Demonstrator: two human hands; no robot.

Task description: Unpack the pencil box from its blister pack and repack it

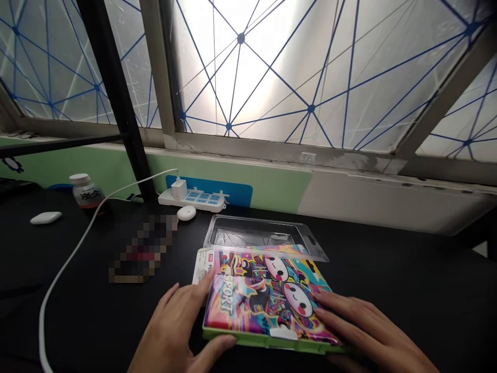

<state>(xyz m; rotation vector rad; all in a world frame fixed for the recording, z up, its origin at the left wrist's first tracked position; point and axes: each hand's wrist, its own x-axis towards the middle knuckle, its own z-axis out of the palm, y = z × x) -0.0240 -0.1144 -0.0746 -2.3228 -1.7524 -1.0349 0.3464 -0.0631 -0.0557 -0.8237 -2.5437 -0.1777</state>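
A flat green-edged case (256, 311) with a shiny cartoon cover and the word "SPORT" lies tilted before me on the black table. My left hand (178, 321) grips its left side, thumb along the front edge and fingers at the far left corner. On the right, my right hand (361, 324) holds the other side, fingers resting on the cover; its thumb is hidden. Behind the case, partly covered by it, is a printed card (202, 261) with matching artwork. A clear plastic blister shell (310, 243) overlaps the card's far edge.
A white power strip (194, 199) with a plugged-in charger stands by the wall. Its white cable (58, 280) loops down the left. Also at left are a bottle (87, 194), a white mouse-like object (45, 217), a round white case (186, 213) and a blurred-out item (145, 251).
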